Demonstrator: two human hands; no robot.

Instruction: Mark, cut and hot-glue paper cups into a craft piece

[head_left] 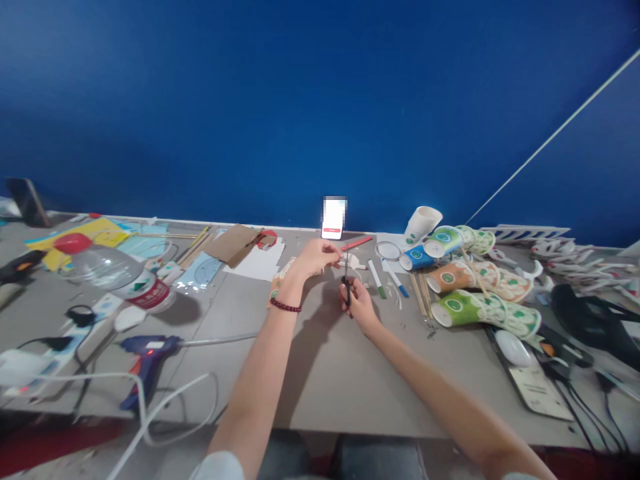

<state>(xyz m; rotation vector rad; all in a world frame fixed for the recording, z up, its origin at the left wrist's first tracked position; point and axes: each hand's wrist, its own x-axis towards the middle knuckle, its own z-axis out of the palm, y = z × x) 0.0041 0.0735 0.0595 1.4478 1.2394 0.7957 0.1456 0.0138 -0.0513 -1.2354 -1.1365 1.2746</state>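
My right hand [357, 301] is closed round the dark handles of a pair of scissors [347, 283], whose blades point away from me. Just left of the blades, the thumb and fingers of my left hand [315, 259] are pinched together. Whatever lies between those fingertips is too small to make out. A patterned paper cup [276, 285] is partly hidden behind my left hand and wrist. Beyond the scissors lies a red marker [361, 243]. Small white paper scraps [354, 261] are close by on the grey table [330, 373].
A lit phone [332, 219] leans against the blue wall. Paper cups [455, 305] and capped markers [377, 279] are to the right. A glue gun [150, 360], a water bottle [120, 273], a power strip [95, 327] and loose cables occupy the left.
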